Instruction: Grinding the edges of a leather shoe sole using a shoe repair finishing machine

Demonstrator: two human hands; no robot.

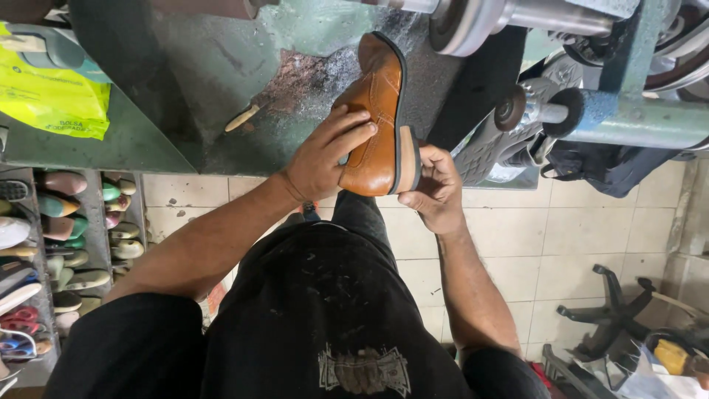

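Pale square floor tiles (583, 229) fill the middle. At ten o'clock a worn green machine housing (221, 81) stands, a yellow plastic bag (52, 92) beside it. At eight o'clock shelves (92, 222) hold coloured shoe lasts. At four o'clock lies a black chair base (609, 310).

The left hand (325, 159) covers part of the tan leather shoe's (377, 118) upper; its heel hides behind the right hand (436, 188). Above them, the grey metal machine shaft (473, 18) is cut off.
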